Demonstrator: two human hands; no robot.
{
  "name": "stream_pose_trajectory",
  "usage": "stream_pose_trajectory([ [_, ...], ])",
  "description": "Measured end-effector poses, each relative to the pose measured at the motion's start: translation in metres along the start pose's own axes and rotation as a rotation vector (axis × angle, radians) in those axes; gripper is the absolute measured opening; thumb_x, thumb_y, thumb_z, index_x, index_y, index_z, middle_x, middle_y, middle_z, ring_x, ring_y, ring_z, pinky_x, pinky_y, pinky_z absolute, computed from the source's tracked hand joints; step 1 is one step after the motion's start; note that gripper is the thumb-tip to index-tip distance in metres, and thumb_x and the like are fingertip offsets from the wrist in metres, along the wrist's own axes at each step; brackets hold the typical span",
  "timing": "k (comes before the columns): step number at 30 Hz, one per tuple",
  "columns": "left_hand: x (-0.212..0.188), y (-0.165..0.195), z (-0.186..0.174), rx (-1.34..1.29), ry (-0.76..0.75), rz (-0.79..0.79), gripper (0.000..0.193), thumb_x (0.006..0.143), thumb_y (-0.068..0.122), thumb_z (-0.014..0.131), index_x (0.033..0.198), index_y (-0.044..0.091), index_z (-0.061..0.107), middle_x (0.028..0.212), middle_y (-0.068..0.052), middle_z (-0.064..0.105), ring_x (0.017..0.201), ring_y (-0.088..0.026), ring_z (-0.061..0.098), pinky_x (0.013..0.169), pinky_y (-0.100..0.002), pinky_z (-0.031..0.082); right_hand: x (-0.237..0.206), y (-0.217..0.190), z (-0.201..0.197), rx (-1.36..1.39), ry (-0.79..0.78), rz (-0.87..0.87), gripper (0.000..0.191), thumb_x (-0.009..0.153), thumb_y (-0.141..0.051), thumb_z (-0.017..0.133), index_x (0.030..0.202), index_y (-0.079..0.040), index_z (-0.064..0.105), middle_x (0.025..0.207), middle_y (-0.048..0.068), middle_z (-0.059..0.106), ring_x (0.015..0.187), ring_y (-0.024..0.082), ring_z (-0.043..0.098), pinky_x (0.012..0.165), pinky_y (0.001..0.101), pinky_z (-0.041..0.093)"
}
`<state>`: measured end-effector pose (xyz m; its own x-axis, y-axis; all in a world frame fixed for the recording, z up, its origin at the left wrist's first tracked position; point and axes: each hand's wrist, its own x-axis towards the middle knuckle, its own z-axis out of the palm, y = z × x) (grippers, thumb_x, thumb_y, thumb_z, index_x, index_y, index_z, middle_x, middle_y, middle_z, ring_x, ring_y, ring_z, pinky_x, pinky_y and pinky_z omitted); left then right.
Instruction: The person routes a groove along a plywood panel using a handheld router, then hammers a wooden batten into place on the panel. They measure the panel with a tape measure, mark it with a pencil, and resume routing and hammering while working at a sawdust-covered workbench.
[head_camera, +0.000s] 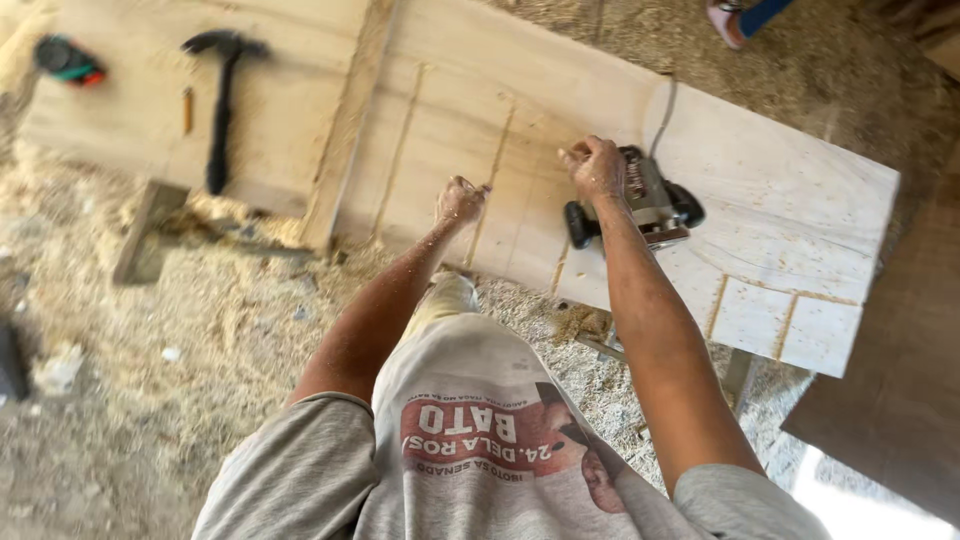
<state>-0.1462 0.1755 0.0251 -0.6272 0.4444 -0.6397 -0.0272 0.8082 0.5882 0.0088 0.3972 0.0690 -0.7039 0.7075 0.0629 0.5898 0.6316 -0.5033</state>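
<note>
A wide pale wooden plank (780, 190) lies across a low stand, cut with several straight grooves. My right hand (594, 166) grips the handle of a grey and black power saw (652, 205) that sits on the plank, its cord running up and away. My left hand (460, 199) is closed and rests on the plank beside a groove, left of the saw, with nothing visible in it. Sawdust coats both forearms.
A black claw hammer (221, 100), a small brown pencil-like piece (187, 110) and a green and red tool (67, 60) lie on a second board at the upper left. Sawdust covers the ground. Another person's foot (725, 20) shows at the top right.
</note>
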Motion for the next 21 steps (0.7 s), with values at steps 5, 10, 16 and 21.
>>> stream_pose_trajectory([
  [5,-0.021,-0.114,-0.07,0.242,0.283,0.207,0.039,0.098,0.049,0.065,0.108,0.011,0.067,0.105,-0.012,0.063,0.097,-0.025,0.058,0.088,-0.045,0.049,-0.047,-0.094,0.068,0.184,-0.277,-0.062,0.023,0.088,-0.031,0.076,0.099,-0.011,0.079,0.097,0.011,0.079,0.093,0.025,0.077,0.086,0.0387,0.059],
  [10,-0.036,-0.193,-0.137,-0.134,0.177,-0.201,0.045,0.101,0.045,0.062,0.119,0.003,0.06,0.112,-0.015,0.065,0.106,-0.029,0.062,0.095,-0.046,0.055,-0.072,-0.173,0.122,0.139,-0.549,-0.034,0.031,0.087,-0.038,0.077,0.103,-0.011,0.076,0.104,0.009,0.078,0.097,0.023,0.076,0.091,0.037,0.059],
  [16,-0.018,-0.227,-0.199,-0.027,0.426,-0.126,0.053,0.095,0.043,0.07,0.128,0.003,0.058,0.131,-0.019,0.051,0.127,-0.033,0.045,0.111,-0.048,0.038,-0.044,-0.286,0.183,0.165,-0.615,-0.219,0.024,0.093,-0.029,0.07,0.109,-0.011,0.074,0.107,0.01,0.078,0.1,0.023,0.075,0.095,0.0377,0.057],
  [21,0.029,-0.251,-0.26,-0.001,0.638,-0.139,0.08,0.086,0.036,0.073,0.15,0.005,0.037,0.148,-0.02,0.038,0.136,-0.038,0.036,0.116,-0.05,0.034,0.009,-0.394,0.262,0.126,-0.718,-0.234,0.024,0.097,-0.024,0.065,0.117,-0.012,0.073,0.111,0.01,0.077,0.102,0.023,0.074,0.096,0.0375,0.059],
])
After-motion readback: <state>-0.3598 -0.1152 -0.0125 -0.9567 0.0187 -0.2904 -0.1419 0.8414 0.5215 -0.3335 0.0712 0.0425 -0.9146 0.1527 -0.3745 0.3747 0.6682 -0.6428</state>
